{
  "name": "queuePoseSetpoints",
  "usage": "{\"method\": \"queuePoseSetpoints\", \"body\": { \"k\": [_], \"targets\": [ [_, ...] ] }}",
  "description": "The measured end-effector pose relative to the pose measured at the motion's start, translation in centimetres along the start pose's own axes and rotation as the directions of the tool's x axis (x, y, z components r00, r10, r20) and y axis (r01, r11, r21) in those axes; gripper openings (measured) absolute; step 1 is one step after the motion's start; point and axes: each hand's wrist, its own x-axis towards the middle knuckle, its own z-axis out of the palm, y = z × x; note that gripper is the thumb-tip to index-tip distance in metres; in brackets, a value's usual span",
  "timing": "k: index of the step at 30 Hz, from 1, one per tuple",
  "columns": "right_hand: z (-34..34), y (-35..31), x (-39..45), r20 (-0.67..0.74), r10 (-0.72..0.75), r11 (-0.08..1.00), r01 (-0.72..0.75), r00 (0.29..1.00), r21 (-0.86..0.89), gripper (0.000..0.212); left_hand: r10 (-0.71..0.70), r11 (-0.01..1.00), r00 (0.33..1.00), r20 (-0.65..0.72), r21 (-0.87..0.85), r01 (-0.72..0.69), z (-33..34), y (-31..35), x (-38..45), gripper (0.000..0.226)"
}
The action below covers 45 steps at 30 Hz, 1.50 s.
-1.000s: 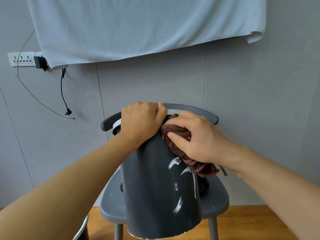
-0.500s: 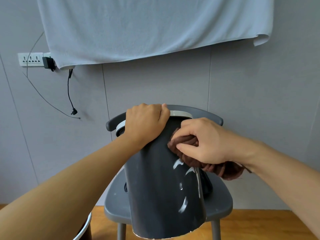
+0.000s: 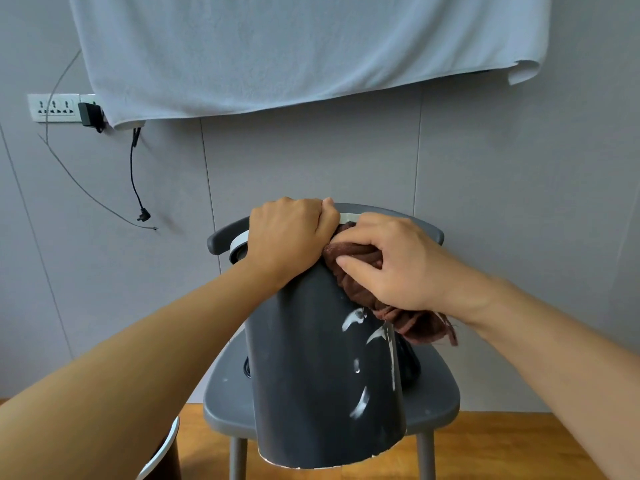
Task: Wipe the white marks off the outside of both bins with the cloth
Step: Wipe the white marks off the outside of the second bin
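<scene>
Two hands: both on the dark grey bin (image 3: 311, 358), up at its rim end.
Bin: lies tipped on the grey chair (image 3: 440, 386), base end toward the camera, pale rim (image 3: 239, 242) toward the chair back at 12 o'clock.
Left hand (image 3: 287, 239): fingers curled closed over the rim, gripping the bin at its upper edge.
Right hand (image 3: 391, 265): fingers folded tight around a bunched brown cloth (image 3: 353, 268), pressing it against the bin wall just beside the left hand, at its 3 o'clock.
Cloth tail: loose end hangs out below the right palm at 5 o'clock, over the right edge of the bin.
White marks (image 3: 353, 320): several streaks on the outer wall below the cloth; a long thin one runs down the right side, a smear sits lower toward 6 o'clock, a small drip between them.
Bin base edge: chipped pale spots along the bottom rim nearest the camera.
Second bin (image 3: 162, 452): only a curved pale rim and dark side show at 7 o'clock, on the wooden floor (image 3: 485, 445), partly behind the left forearm; marks on it cannot be told.
Background: grey wall, pale towel (image 3: 294, 53) hung across the top, socket strip (image 3: 55, 107) with a black plug and dangling cable at 10 o'clock.
</scene>
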Motion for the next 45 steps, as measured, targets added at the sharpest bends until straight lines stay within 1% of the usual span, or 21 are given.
{"method": "queuePoseSetpoints", "body": {
  "k": [2,5,7,8,10,12,13,15,18,20,23,26,29,32,34,35,37,39,41,43,45],
  "targets": [
    [-0.2,-0.2,-0.3,0.092,-0.008,1.000,0.007,0.996,0.011,0.017,-0.011,1.000,1.000,0.004,0.007,0.011,0.0,-0.3,0.0,0.055],
    [-0.6,-0.6,-1.3,0.347,-0.010,0.999,0.024,0.938,-0.038,0.018,-0.004,1.000,1.000,-0.008,0.016,0.004,0.0,-0.6,-0.1,0.055],
    [-0.8,-0.5,-1.5,0.381,0.001,0.999,0.019,0.925,-0.048,0.017,0.001,1.000,1.000,-0.009,0.014,-0.001,0.0,-0.6,0.0,0.055],
    [-0.8,-0.4,-1.4,0.339,0.009,0.999,0.004,0.941,-0.035,0.016,-0.007,1.000,1.000,-0.006,0.012,0.008,0.0,-0.5,0.0,0.055],
    [-0.8,-0.1,-0.8,0.181,0.038,0.999,-0.041,0.983,0.008,0.013,-0.025,1.000,1.000,-0.004,0.010,0.025,0.1,-0.4,0.1,0.055],
    [-0.5,0.1,-0.2,0.040,0.074,0.996,-0.076,0.996,0.044,0.011,-0.021,1.000,1.000,-0.012,0.013,0.022,0.1,-0.2,0.0,0.055],
    [-0.3,0.2,-0.2,0.010,0.084,0.995,-0.084,0.996,0.050,0.011,-0.016,1.000,1.000,-0.015,0.015,0.017,0.1,-0.1,0.0,0.055],
    [0.0,0.1,-1.0,0.074,0.067,0.996,-0.071,0.995,0.050,0.012,-0.015,1.000,1.000,-0.016,0.017,0.015,0.1,-0.4,-0.1,0.055],
    [0.4,-0.7,-3.2,0.292,0.016,1.000,-0.019,0.956,0.007,0.013,-0.032,0.999,0.999,-0.025,0.019,0.033,0.2,-0.9,-0.2,0.054],
    [0.2,-0.9,-3.6,0.310,0.008,1.000,-0.005,0.951,-0.012,0.012,-0.036,0.999,0.999,-0.036,0.023,0.036,0.3,-0.9,-0.3,0.054],
    [-0.2,-0.2,-2.3,0.128,0.048,0.999,-0.047,0.991,-0.013,0.014,-0.036,0.999,0.999,-0.039,0.024,0.037,0.3,-0.7,-0.2,0.053],
    [0.1,0.3,-1.4,-0.044,0.102,0.995,-0.101,0.994,0.013,0.015,-0.022,0.999,0.999,-0.035,0.031,0.023,0.3,-0.5,-0.1,0.053],
    [1.4,-0.2,-3.3,-0.021,0.047,0.999,-0.046,0.999,0.029,0.015,-0.031,0.998,0.999,-0.043,0.045,0.032,0.4,-0.8,-0.2,0.054],
    [2.1,-0.9,-6.1,0.132,-0.023,0.998,0.015,0.991,0.061,0.017,-0.040,0.999,0.999,-0.033,0.029,0.041,0.3,-1.4,-0.4,0.054],
    [2.0,-1.2,-6.8,0.183,-0.042,0.999,0.037,0.982,0.030,0.019,-0.033,0.999,0.999,-0.036,0.006,0.033,0.1,-1.5,-0.5,0.054],
    [1.7,-1.3,-6.8,0.163,-0.044,0.999,0.039,0.986,0.032,0.019,-0.032,1.000,0.999,-0.040,-0.001,0.032,0.0,-1.4,-0.6,0.054],
    [1.3,-1.0,-6.3,0.036,-0.008,0.997,0.005,0.999,0.080,0.022,-0.027,1.000,0.999,-0.047,-0.005,0.027,-0.2,-1.2,-0.8,0.054],
    [1.1,-0.4,-5.8,-0.103,0.088,0.990,-0.076,0.991,0.116,0.039,-0.020,1.000,0.998,-0.054,0.000,0.020,-0.3,-1.1,-0.9,0.054],
    [1.5,0.0,-5.6,-0.160,0.193,0.975,-0.171,0.968,0.140,0.053,-0.021,1.000,0.999,-0.042,0.013,0.021,-0.5,-1.1,-1.0,0.057],
    [2.6,0.1,-5.8,-0.193,0.222,0.971,-0.200,0.956,0.127,0.054,-0.035,0.999,0.999,-0.034,0.037,0.037,-0.4,-1.1,-1.0,0.066],
    [3.5,-0.1,-6.2,-0.219,0.201,0.978,-0.182,0.955,0.106,0.050,-0.041,0.998,0.998,-0.040,0.043,0.043,-0.2,-1.2,-0.9,0.071]
  ]
}}
